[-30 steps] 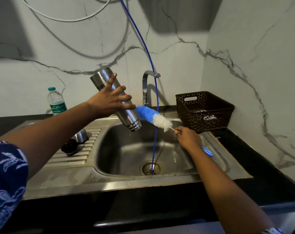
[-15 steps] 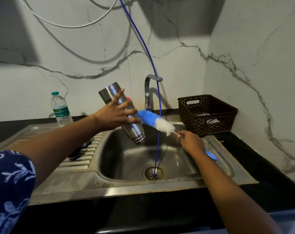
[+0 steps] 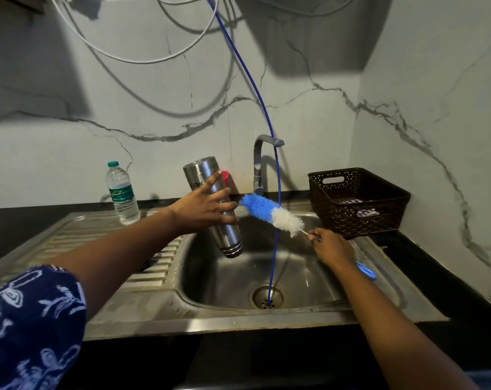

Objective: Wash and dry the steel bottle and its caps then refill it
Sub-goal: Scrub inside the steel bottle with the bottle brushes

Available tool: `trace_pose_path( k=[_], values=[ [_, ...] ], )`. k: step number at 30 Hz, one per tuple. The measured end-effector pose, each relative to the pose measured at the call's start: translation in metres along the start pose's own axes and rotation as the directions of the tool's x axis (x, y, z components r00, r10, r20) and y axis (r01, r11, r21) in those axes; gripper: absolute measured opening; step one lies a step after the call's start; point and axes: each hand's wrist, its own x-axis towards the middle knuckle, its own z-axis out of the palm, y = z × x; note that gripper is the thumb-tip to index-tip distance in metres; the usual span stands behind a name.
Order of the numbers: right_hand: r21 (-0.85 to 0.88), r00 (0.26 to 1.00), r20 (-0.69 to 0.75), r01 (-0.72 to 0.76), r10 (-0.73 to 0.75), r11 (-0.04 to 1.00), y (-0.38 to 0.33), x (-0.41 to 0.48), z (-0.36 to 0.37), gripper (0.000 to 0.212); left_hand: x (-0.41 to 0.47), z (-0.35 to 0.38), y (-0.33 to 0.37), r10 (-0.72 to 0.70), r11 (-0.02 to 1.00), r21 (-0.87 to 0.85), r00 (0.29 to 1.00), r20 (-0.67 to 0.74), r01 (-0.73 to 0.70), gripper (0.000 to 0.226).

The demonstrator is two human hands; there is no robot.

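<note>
Lower than half a second ago, the bottle (image 3: 228, 240) has dropped from tap height toward the basin and tilts more steeply, mouth down. The brush (image 3: 269, 213) has kept its place alongside it, outside the mouth.

Two hands are at work. The left hand (image 3: 202, 211) holds the bottle in the air with its fingers spread across the near side. The right hand (image 3: 333, 247) is closed round the brush's thin handle, whose blue end sticks out behind the wrist. The blue tip of the brush is just beside the left fingers.

Counted, there is one steel bottle, one brush, one tap (image 3: 257, 164), one hose (image 3: 270, 285), one basket (image 3: 356, 218) and one water bottle (image 3: 121, 195).

The bottle's mouth hangs over the back left of the sink (image 3: 210, 323), with open basin beneath it. The hose drops in front of the brush, just right of the bottle, and ends in the drain (image 3: 259, 298). The tap stands close behind.

The basket sits at the sink's back right corner, partly on the black table (image 3: 435, 266). The water bottle stands upright at the back of the drainboard (image 3: 78, 240), well apart from the hands.
</note>
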Motion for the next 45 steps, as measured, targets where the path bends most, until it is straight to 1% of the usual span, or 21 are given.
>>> trace_pose_path(
  k=[2, 4, 7, 8, 10, 12, 14, 16, 18, 20, 22, 23, 25, 28, 31, 36, 39, 42, 45],
  values=[
    [0.027, 1.000, 0.015, 0.004, -0.004, 1.000, -0.001, -0.001, 0.000, 0.022, -0.011, -0.005, -0.009, -0.059, 0.998, -0.032, 0.997, 0.041, 0.060, 0.060],
    [0.038, 0.999, 0.032, -0.001, 0.000, 0.999, 0.002, -0.001, -0.001, 0.023, -0.018, -0.007, -0.019, -0.079, 0.996, -0.044, 0.993, 0.093, 0.083, 0.062],
    [0.096, 0.998, 0.047, 0.031, -0.036, 0.995, -0.005, -0.003, 0.002, 0.026, -0.051, -0.018, -0.042, -0.097, 0.993, -0.043, 0.970, 0.221, 0.109, 0.082],
    [0.111, 0.998, 0.052, 0.035, -0.041, 0.993, -0.010, -0.004, 0.003, 0.026, -0.065, -0.022, -0.052, -0.111, 0.991, -0.044, 0.960, 0.255, 0.126, 0.086],
    [0.153, 0.997, 0.047, 0.047, -0.055, 0.987, -0.018, -0.003, 0.005, 0.027, -0.093, -0.026, -0.069, -0.134, 0.987, -0.043, 0.943, 0.303, 0.154, 0.083],
    [0.207, 0.996, 0.028, 0.072, -0.079, 0.976, -0.030, -0.002, 0.007, 0.026, -0.122, -0.028, -0.083, -0.110, 0.990, -0.049, 0.931, 0.347, 0.135, 0.082],
    [0.265, 0.993, -0.005, 0.119, -0.122, 0.957, -0.045, -0.001, 0.007, 0.025, -0.149, -0.026, -0.093, -0.058, 0.996, -0.048, 0.926, 0.373, 0.081, 0.088],
    [0.374, 0.986, -0.033, 0.166, -0.165, 0.913, -0.068, -0.002, 0.011, 0.025, -0.175, -0.019, -0.100, -0.018, 0.999, -0.025, 0.908, 0.418, 0.031, 0.090],
    [0.508, 0.983, -0.043, 0.177, -0.181, 0.843, -0.092, -0.002, 0.019, 0.024, -0.193, -0.017, -0.101, -0.055, 0.998, 0.017, 0.853, 0.519, 0.054, 0.085],
    [0.560, 0.983, -0.062, 0.177, -0.172, 0.810, -0.113, 0.002, 0.034, 0.022, -0.203, -0.009, -0.095, -0.069, 0.997, 0.062, 0.790, 0.609, 0.039, 0.075],
    [0.590, 0.988, -0.065, 0.149, -0.137, 0.794, -0.127, 0.003, 0.051, 0.022, -0.209, -0.003, -0.087, -0.071, 0.997, 0.049, 0.688, 0.722, 0.052, 0.064],
    [0.603, 0.990, -0.070, 0.139, -0.122, 0.786, -0.131, 0.004, 0.060, 0.022, -0.211, 0.002, -0.082, -0.068, 0.998, 0.043, 0.652, 0.756, 0.053, 0.062],
    [0.590, 0.989, -0.082, 0.145, -0.120, 0.794, -0.131, 0.005, 0.077, 0.022, -0.216, 0.017, -0.070, -0.057, 0.998, 0.029, 0.612, 0.789, 0.056, 0.059],
    [0.544, 0.990, -0.049, 0.136, -0.130, 0.828, -0.121, 0.009, 0.089, 0.022, -0.224, 0.035, -0.053, -0.041, 0.998, 0.010, 0.569, 0.821, 0.058, 0.061],
    [0.489, 0.992, -0.032, 0.124, -0.125, 0.864, -0.111, 0.016, 0.093, 0.021, -0.226, 0.045, -0.040, 0.000, 0.999, -0.028, 0.577, 0.817, 0.039, 0.061],
    [0.443, 0.990, -0.045, 0.140, -0.134, 0.885, -0.110, 0.019, 0.094, 0.025, -0.225, 0.057, -0.034, 0.036, 0.999, -0.046, 0.631, 0.775, -0.001, 0.058],
    [0.420, 0.987, -0.055, 0.162, -0.153, 0.893, -0.109, 0.020, 0.094, 0.024, -0.222, 0.060, -0.034, 0.064, 0.998, -0.052, 0.650, 0.757, -0.038, 0.059],
    [0.395, 0.987, -0.052, 0.161, -0.153, 0.904, -0.109, 0.020, 0.093, 0.025, -0.217, 0.059, -0.037, 0.110, 0.994, -0.071, 0.649, 0.753, -0.086, 0.067],
    [0.385, 0.987, -0.035, 0.159, -0.158, 0.909, -0.108, 0.019, 0.092, 0.026, -0.213, 0.056, -0.041, 0.144, 0.990, -0.109, 0.635, 0.759, -0.094, 0.070]
  ],
)
